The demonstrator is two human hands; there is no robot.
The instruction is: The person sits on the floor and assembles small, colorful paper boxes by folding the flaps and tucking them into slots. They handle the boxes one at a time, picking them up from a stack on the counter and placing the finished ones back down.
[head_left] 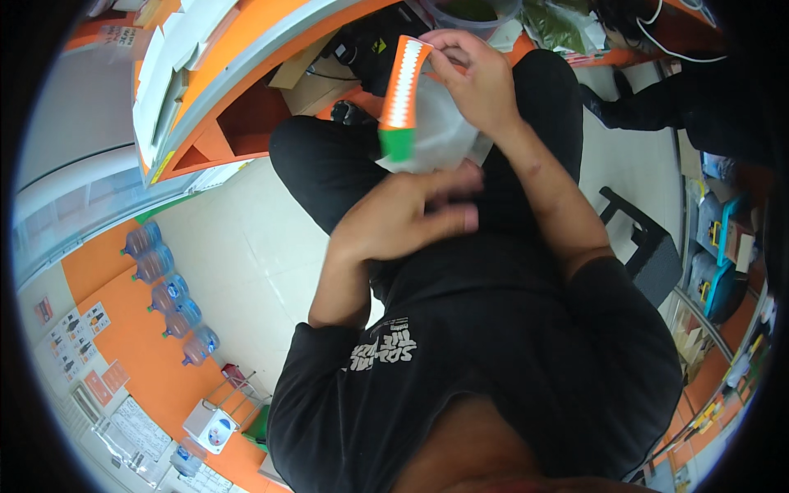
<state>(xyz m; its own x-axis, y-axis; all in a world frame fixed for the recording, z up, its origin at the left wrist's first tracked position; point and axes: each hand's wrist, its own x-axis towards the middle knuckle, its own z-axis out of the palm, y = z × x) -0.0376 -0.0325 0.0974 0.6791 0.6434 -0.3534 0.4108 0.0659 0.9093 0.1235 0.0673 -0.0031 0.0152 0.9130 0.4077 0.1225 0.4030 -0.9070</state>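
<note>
My right hand is raised over my lap, thumb and fingers closed on the top end of an orange-and-green strip with a white pattern down its middle. The strip hangs down and curves slightly; I cannot tell if it is card or film. Behind and beside it lies a whitish, see-through plastic bag or sheet over my lap. Whether the strip is joined to this plastic cannot be made out. My left hand is below the plastic, blurred at the fingertips, with thumb and fingers apart and nothing seen between them.
An orange counter with open shelves curves across the upper left. A clear tub and green-filled bags sit at the top. Another person's dark-clad leg is at right, above a black stool. Large water bottles line the left wall.
</note>
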